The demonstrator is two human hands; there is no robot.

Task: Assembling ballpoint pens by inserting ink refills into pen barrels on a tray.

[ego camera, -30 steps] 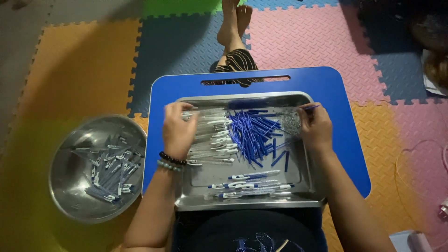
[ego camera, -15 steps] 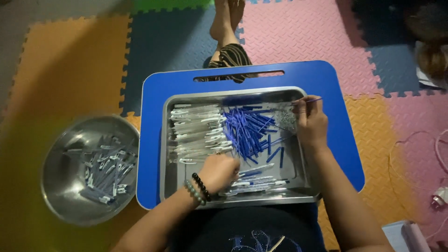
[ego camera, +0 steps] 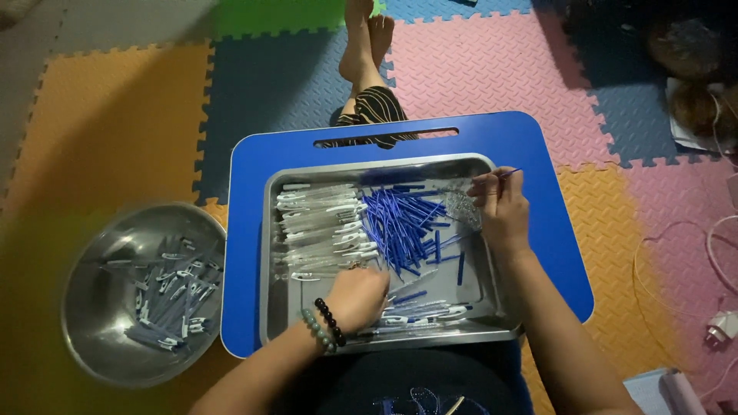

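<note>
A steel tray [ego camera: 270, 253] sits on a blue lap table [ego camera: 244, 207]. It holds a row of clear pen barrels [ego camera: 323, 223] at left, a heap of blue refills [ego camera: 403, 223] in the middle, and several assembled pens [ego camera: 427, 313] along the near edge. My left hand [ego camera: 357, 298], with bead bracelets at the wrist, rests knuckles-up on the tray's near side beside the barrels; what its fingers hold is hidden. My right hand [ego camera: 500, 207] is at the tray's far right corner, pinching a thin blue refill [ego camera: 510, 174].
A round steel bowl [ego camera: 96, 307] with several finished pens stands on the foam mat floor at left. Bare feet [ego camera: 365, 46] stretch out beyond the table. Cables and a white plug [ego camera: 721, 327] lie at right.
My left hand moved from the far left of the tray to its near side. The right hand stayed at the far right corner with the refill.
</note>
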